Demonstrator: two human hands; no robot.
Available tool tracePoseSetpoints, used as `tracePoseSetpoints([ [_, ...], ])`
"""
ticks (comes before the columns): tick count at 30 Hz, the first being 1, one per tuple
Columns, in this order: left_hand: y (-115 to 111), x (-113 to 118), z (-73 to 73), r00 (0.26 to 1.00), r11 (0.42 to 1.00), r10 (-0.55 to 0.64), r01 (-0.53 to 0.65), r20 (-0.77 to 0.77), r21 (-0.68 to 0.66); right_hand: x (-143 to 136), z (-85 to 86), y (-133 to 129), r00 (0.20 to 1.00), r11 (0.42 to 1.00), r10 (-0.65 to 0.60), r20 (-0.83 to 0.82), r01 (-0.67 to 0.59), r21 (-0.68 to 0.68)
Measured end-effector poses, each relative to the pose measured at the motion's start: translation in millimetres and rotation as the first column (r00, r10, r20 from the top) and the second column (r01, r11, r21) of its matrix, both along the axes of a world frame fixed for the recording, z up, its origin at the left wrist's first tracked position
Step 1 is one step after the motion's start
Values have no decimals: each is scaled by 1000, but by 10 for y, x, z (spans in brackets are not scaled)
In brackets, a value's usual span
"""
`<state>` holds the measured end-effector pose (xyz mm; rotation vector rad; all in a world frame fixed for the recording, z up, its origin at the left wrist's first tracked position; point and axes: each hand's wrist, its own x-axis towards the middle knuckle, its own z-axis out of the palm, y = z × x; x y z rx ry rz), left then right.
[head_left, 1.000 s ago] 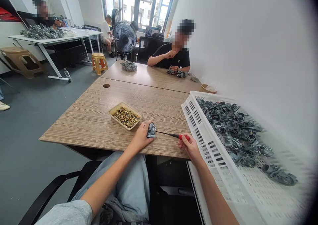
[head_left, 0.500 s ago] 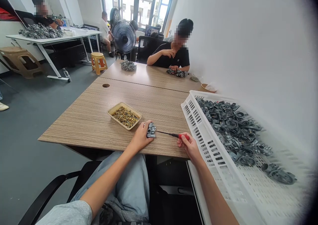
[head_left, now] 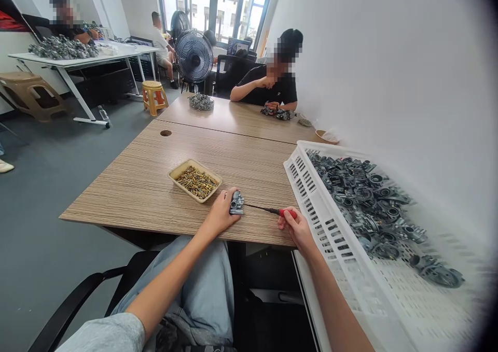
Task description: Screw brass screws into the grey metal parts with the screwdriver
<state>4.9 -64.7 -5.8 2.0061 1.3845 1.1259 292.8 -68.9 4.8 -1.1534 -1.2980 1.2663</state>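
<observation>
My left hand (head_left: 222, 212) is closed round a grey metal carburetor body (head_left: 236, 203), pressing it against the wooden table near its front edge. In my right hand (head_left: 294, 226) is a screwdriver (head_left: 272, 210) with a red handle and a thin dark shaft. The shaft lies nearly level, and its tip meets the right side of the carburetor body; the exact contact point is too small to make out. Just beyond my left hand stands a cream plastic tray (head_left: 175, 185) of small brass-coloured parts (head_left: 196, 181).
A white perforated crate (head_left: 311, 196) piled with carburetor bodies (head_left: 361, 191) stands close by my right arm. Across the table (head_left: 128, 186) sits a co-worker (head_left: 264, 85) with metal parts (head_left: 278, 112) in front. A tub of small parts (head_left: 201, 102) is at the far left.
My hands, the carburetor body and the screwdriver have hardly moved. The co-worker's raised hand has shifted slightly, and the person in white at the back has leaned left.
</observation>
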Motion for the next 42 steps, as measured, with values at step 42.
tracePoseSetpoints([
  [42,17,-8,-27,1000,1000,-12,13,-24,13,-2,-7,2,1000,1000,6,5,-7,27],
])
